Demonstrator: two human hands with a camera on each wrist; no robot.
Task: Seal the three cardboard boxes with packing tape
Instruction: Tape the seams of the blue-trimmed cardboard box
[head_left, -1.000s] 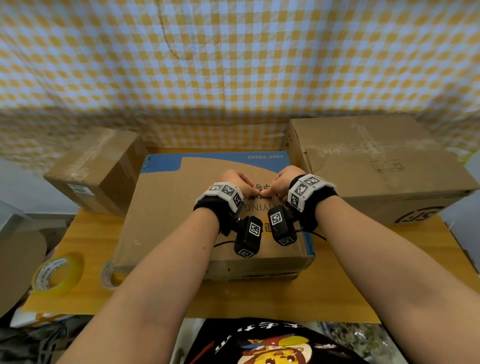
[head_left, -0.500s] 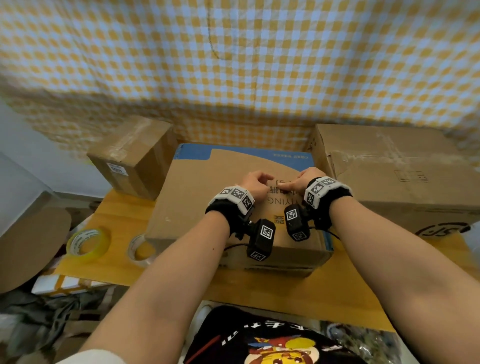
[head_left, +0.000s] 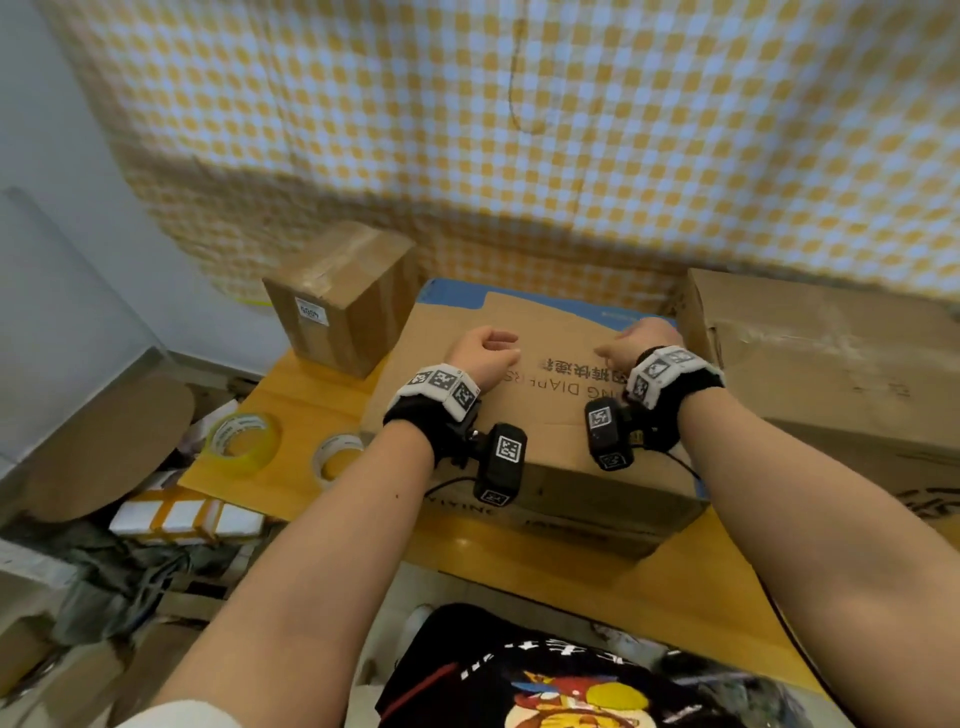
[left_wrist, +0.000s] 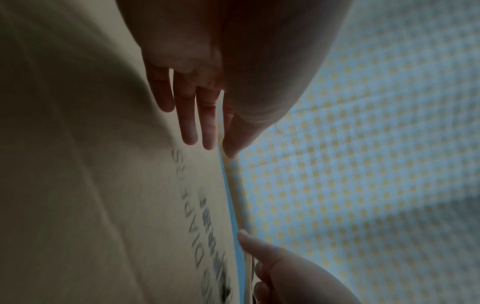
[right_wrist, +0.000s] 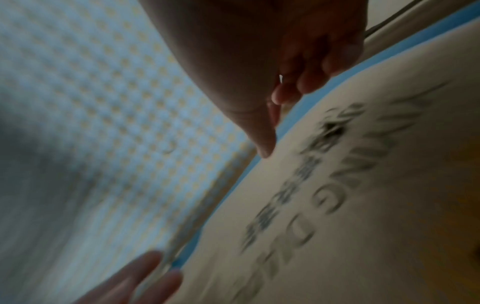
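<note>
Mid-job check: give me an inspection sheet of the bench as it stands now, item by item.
Surface: wooden table, mostly covered by boxes.
Job's things: middle box, flat, printed top, no tape seen on it; small box back left, taped; large box right, old tape marks. Yellow tape roll and white tape roll lie left of the middle box.
Clutter: cardboard scraps and a white packet below the table's left edge.
Hands: left hand and right hand on the middle box top, apart; the blur hides any grip.
Cables: thin black wires from the wrist cameras.
Surroundings: yellow checked cloth behind.
</note>
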